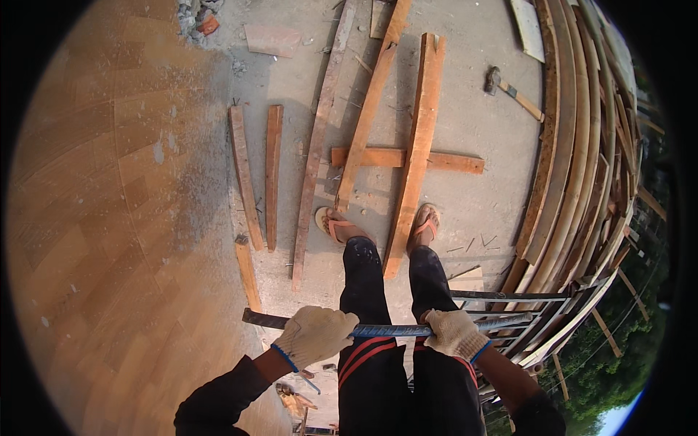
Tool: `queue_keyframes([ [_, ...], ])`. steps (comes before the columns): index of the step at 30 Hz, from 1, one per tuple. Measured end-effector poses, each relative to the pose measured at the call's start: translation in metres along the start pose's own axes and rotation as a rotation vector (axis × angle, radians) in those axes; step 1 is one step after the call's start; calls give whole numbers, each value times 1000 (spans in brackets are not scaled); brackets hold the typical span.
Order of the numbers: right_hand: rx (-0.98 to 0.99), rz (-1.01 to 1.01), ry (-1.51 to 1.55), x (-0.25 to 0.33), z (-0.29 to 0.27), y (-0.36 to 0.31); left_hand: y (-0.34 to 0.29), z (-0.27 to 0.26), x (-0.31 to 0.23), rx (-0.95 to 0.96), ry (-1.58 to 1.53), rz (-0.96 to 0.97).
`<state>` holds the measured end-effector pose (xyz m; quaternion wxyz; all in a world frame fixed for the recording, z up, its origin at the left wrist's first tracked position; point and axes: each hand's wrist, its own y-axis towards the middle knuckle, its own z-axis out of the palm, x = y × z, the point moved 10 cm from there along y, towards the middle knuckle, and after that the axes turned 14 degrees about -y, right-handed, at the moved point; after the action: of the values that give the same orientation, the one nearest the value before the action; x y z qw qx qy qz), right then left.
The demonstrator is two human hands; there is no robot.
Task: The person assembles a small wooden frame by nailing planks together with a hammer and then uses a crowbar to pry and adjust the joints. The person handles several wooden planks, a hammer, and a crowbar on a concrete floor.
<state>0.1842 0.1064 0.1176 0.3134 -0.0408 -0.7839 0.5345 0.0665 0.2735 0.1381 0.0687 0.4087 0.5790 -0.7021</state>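
Note:
Both my hands wear cream knitted gloves with blue cuffs. My left hand (317,336) wraps round a long dark metal crowbar (392,330) near its left end. Further along the same bar, my right hand (455,334) is closed on it. The crowbar lies crosswise in front of my thighs, its flattened left end sticking out past the left glove. Between my sandalled feet runs a thick wooden beam (420,131). It rests across a shorter crosspiece (458,161). Left of it, a second long beam (367,116) also crosses that piece, with a nail near its upper part.
Several wooden lengths, including a short batten (273,178), lie on the left. A hammer (512,93) with a wooden handle lies at the upper right. Stacked long boards (556,138) line the right side. Loose nails (480,243) lie by my right foot. Rubble (195,18) sits at the upper left.

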Motion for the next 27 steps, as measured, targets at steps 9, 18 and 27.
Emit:
queue_keyframes([
  [9,169,577,483,-62,43,-106,57,-102,19,-744,-95,7],
  [18,-150,707,1275,-49,90,-133,93,-159,306,-1058,-90,-652],
  [27,71,828,1602,-45,115,-118,144,-143,426,-1124,-550,-592],
])
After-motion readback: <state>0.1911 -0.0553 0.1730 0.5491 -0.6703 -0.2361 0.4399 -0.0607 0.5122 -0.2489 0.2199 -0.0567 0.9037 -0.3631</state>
